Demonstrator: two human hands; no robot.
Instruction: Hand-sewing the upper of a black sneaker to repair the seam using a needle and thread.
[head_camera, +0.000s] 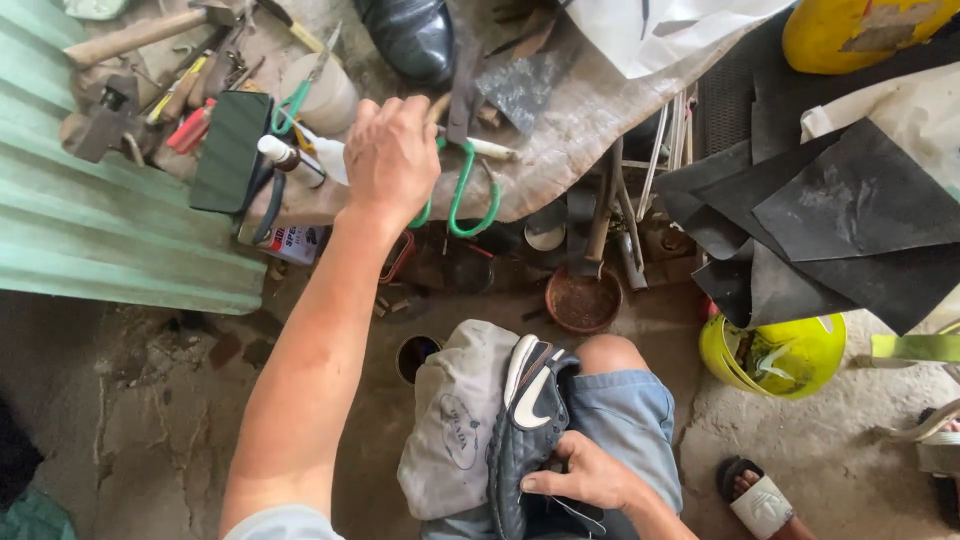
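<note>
My left hand (392, 160) reaches up over the cluttered workbench (590, 110). Its fingers are curled around the tan wooden handle of a small tool (437, 107). Big scissors with green handles (470, 200) hang over the bench edge just right of it. On my lap lies a black sports shoe with a white stripe (530, 425), resting on a grey cloth (455, 420). My right hand (590, 475) grips the shoe from its right side.
A green corrugated sheet (110, 210) lies at the left. On the bench are a hammer (140, 35), a black slab (230, 150), a white bottle (290, 160) and a black dress shoe (410, 35). Black rubber sheets (840, 220), a yellow-green bowl (775, 350) and a brown dish (583, 300) sit nearby.
</note>
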